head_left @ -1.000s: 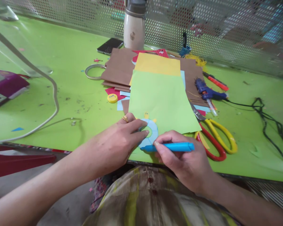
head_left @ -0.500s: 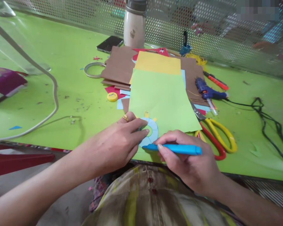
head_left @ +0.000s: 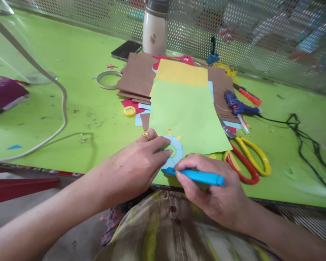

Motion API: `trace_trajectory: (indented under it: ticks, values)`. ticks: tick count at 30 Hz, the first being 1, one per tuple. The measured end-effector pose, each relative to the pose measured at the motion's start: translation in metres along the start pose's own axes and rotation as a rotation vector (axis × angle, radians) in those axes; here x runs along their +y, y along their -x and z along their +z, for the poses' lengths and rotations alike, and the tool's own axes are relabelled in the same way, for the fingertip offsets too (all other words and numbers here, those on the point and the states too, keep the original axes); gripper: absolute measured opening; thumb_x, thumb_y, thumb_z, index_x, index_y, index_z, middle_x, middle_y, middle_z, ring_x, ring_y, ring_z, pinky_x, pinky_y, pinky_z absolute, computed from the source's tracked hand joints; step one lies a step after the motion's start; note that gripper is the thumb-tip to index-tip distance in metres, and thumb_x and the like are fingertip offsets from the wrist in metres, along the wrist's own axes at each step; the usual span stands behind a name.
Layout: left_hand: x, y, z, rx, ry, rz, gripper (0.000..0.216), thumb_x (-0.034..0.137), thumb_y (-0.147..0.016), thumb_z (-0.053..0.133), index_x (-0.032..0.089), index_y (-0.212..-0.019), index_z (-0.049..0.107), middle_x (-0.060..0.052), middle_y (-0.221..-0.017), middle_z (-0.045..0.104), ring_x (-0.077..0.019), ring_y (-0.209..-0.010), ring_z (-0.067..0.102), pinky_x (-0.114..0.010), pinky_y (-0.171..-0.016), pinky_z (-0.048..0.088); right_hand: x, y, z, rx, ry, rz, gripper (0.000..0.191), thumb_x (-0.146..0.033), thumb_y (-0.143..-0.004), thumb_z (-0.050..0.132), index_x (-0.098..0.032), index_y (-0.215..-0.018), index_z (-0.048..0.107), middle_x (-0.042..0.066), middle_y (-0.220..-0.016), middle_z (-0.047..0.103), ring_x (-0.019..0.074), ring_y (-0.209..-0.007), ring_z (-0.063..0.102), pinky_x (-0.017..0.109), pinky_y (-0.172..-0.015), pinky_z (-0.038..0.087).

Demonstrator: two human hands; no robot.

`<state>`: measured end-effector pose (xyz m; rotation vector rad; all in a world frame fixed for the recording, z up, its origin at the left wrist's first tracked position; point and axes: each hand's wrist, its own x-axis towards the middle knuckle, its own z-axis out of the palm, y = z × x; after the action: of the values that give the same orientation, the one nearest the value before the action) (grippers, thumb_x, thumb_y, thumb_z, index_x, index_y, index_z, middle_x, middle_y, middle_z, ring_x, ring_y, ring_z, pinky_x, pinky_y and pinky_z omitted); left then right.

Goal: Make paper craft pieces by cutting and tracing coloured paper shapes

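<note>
A small paper turtle (head_left: 178, 146) lies near the table's front edge: a light blue ring with drawn segments, a green middle, a yellow head and a yellow foot. My left hand (head_left: 145, 156), with a gold ring on one finger, grips its left side, hiding that part. Between the thumb and fingers of my right hand (head_left: 212, 188) is a blue marker pen (head_left: 203, 177), its tip at the turtle's lower edge. Just beyond the turtle, a light green paper sheet (head_left: 186, 112) overlaps a yellow sheet (head_left: 183, 72).
Scissors (head_left: 251, 156) with red and yellow handles lie right of the sheets, a blue glue gun (head_left: 240, 105) behind them. Brown paper (head_left: 136, 74), a tape roll (head_left: 99, 80), a yellow cap (head_left: 129, 111), a phone (head_left: 125, 50) and a bottle (head_left: 155, 32) stand or lie further back.
The marker's tip has shifted slightly left along the turtle's lower edge, and its back end has swung down and left with my right hand. My left hand stays on the turtle.
</note>
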<state>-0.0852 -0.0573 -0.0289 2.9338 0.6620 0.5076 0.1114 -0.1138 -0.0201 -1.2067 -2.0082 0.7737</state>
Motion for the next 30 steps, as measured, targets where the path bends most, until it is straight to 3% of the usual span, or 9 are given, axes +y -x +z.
trace_trajectory:
  ticks: [11, 24, 30]
  values:
    - [-0.001, 0.0, 0.002, 0.012, -0.015, 0.008, 0.021, 0.003, -0.088, 0.048, 0.01, -0.088, 0.068, -0.015, -0.109, 0.066, -0.0264, -0.103, 0.057, -0.045, -0.094, 0.045, -0.001, 0.003, 0.001, 0.012, 0.047, -0.063, 0.008, -0.012, -0.086, 0.057, -0.02, -0.088, 0.058, -0.002, -0.076, 0.064, 0.009, -0.062, 0.057, 0.02, -0.063, 0.047]
    - [0.0, 0.002, 0.003, -0.008, -0.027, -0.031, 0.025, 0.003, -0.088, 0.046, 0.012, -0.101, 0.065, -0.014, -0.11, 0.066, -0.0252, -0.102, 0.059, -0.044, -0.094, 0.047, 0.004, 0.011, -0.004, 0.031, 0.085, -0.015, 0.009, -0.015, -0.086, 0.061, -0.024, -0.085, 0.058, -0.002, -0.083, 0.068, 0.0105, -0.064, 0.061, 0.021, -0.061, 0.048]
    - [-0.001, 0.002, 0.004, 0.005, -0.009, -0.036, 0.026, 0.004, -0.088, 0.045, 0.014, -0.103, 0.064, -0.013, -0.109, 0.066, -0.0247, -0.102, 0.059, -0.043, -0.093, 0.047, 0.004, 0.011, -0.007, 0.032, 0.099, 0.001, 0.008, -0.016, -0.086, 0.06, -0.023, -0.084, 0.059, -0.003, -0.075, 0.067, 0.0091, -0.056, 0.058, 0.02, -0.057, 0.047]
